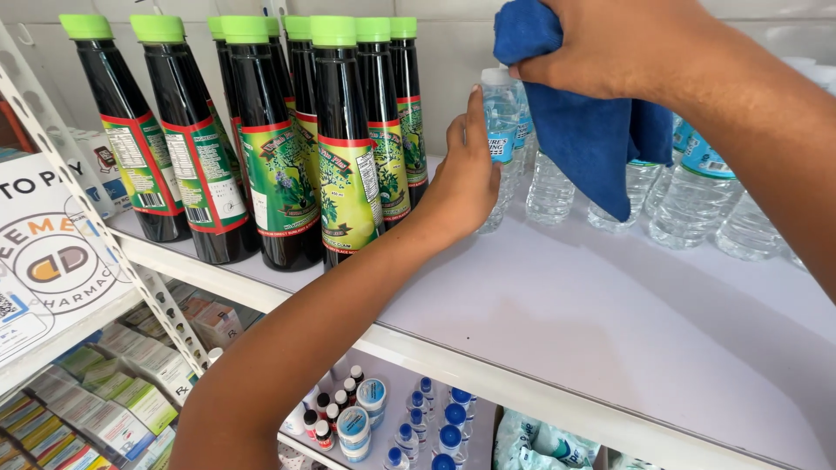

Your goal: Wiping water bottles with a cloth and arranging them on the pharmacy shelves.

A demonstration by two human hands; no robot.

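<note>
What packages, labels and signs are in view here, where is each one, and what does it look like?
Dark bottles: shelf left, green caps, green-yellow labels edged red.
Water bottle: held by left hand, clear, blue label.
White sign: far left, round grey-orange logo.
Flat boxes: lower left, white-green.

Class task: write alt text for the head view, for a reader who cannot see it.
A left hand grips a clear water bottle on a white shelf while the right hand presses a blue cloth over its top. Dark bottles with green caps stand to the left, more water bottles to the right.
</note>
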